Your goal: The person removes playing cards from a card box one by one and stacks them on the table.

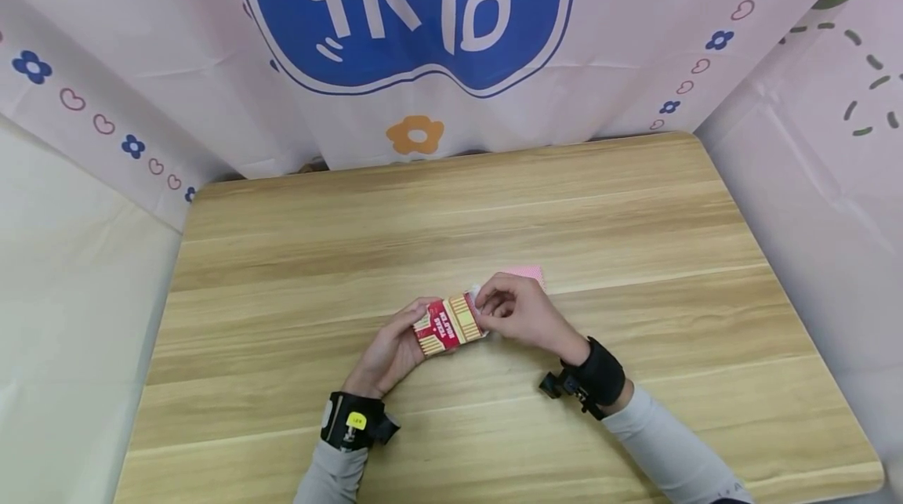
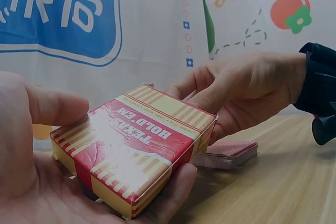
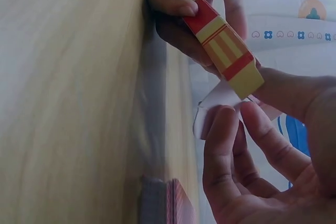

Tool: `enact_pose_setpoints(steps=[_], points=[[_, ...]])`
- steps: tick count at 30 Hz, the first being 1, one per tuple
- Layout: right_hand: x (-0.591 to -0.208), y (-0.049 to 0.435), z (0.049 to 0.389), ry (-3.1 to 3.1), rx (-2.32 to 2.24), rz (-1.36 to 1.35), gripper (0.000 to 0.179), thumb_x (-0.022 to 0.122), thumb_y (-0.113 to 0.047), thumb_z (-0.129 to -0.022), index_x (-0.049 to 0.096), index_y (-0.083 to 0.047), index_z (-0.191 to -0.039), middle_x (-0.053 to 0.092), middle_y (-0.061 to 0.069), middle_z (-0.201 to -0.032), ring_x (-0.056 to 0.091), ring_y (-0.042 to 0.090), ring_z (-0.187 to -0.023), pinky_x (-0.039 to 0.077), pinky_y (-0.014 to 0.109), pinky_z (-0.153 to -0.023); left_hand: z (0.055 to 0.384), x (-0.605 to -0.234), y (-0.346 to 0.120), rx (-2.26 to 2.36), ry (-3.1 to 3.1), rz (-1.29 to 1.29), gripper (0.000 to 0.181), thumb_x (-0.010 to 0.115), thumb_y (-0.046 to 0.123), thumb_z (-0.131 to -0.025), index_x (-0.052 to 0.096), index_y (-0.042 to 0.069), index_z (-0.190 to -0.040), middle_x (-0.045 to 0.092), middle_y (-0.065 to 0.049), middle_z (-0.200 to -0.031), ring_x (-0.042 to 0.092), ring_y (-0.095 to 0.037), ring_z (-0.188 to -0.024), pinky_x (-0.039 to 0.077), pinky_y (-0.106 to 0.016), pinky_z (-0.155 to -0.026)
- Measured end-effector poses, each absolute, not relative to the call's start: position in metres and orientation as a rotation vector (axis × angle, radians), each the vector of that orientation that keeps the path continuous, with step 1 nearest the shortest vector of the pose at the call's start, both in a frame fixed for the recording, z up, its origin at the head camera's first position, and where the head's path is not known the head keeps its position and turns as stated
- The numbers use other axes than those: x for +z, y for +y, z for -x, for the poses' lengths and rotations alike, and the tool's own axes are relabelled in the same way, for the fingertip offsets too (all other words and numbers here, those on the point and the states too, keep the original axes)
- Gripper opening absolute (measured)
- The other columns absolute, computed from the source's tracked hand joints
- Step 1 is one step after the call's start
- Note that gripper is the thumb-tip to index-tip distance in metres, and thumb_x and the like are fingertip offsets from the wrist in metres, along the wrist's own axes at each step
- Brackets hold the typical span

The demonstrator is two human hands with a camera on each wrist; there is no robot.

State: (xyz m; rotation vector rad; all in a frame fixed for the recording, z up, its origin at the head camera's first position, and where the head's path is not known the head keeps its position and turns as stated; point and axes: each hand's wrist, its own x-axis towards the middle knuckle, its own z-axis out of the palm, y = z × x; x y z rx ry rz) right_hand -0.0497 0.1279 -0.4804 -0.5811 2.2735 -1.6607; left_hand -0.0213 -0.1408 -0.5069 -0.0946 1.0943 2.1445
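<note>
Over the middle of the pale wood-grain table [image 1: 282, 292], the person's left hand [image 1: 388, 353] holds a red-and-yellow striped cardboard box [image 1: 449, 324] lettered TEXAS HOLD'EM, thumb along one side, fingers curled round the other. The right hand [image 1: 527, 316], its thumb and fingers bent nearly together, pinches the white card flap [image 3: 216, 103] at the box's end facing the table's right edge. Just past it, toward the far edge, lies a pink-patterned stack of cards [image 2: 233, 151].

Patterned cloth [image 1: 494, 124] behind wooden table [image 1: 282, 261]
</note>
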Motion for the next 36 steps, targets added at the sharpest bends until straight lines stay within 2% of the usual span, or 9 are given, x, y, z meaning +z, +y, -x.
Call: enact_pose_setpoints(steps=[14, 22, 30, 36], points=[[-0.48, 0.132, 0.052, 2.247, -1.626, 0.529, 0.01, 0.08, 0.004, -0.09, 0.077, -0.003, -0.096, 0.073, 0.01, -0.101, 0.071, 0.016, -0.087, 0.065, 0.027, -0.073, 0.02, -0.508, -0.141, 2.146, 1.1, 0.092, 0.04, 0.039, 0.033, -0.117, 0.043, 0.01, -0.15, 0.054, -0.01, -0.144, 0.064, -0.023, -0.125, 0.06, -0.041, -0.103], [-0.478, 0.135, 0.055, 2.263, -1.626, 0.51, 0.004, 0.081, 0.001, -0.092, 0.077, 0.0, -0.094, 0.074, 0.011, -0.104, 0.07, 0.017, -0.089, 0.064, 0.025, -0.076, 0.021, -0.509, -0.14, 2.171, 1.086, 0.103, 0.042, 0.04, 0.032, -0.117, 0.041, 0.01, -0.152, 0.054, -0.011, -0.144, 0.065, -0.022, -0.126, 0.06, -0.041, -0.104], [-0.474, 0.141, 0.058, 2.275, -1.66, 0.509, 0.003, 0.077, 0.003, -0.094, 0.076, 0.0, -0.094, 0.075, 0.015, -0.104, 0.07, 0.017, -0.088, 0.064, 0.023, -0.077, 0.021, -0.508, -0.139, 2.186, 1.085, 0.16, 0.048, 0.037, 0.03, -0.117, 0.032, 0.007, -0.158, 0.049, -0.012, -0.149, 0.061, -0.022, -0.13, 0.059, -0.042, -0.106], [-0.468, 0.147, 0.06, 2.288, -1.649, 0.457, 0.002, 0.075, 0.0, -0.096, 0.077, -0.001, -0.097, 0.075, 0.014, -0.102, 0.07, 0.02, -0.089, 0.063, 0.023, -0.079, 0.022, -0.508, -0.14, 2.183, 1.085, 0.177, 0.055, 0.038, 0.034, -0.116, 0.027, 0.007, -0.162, 0.047, -0.012, -0.152, 0.062, -0.022, -0.13, 0.059, -0.042, -0.106]])
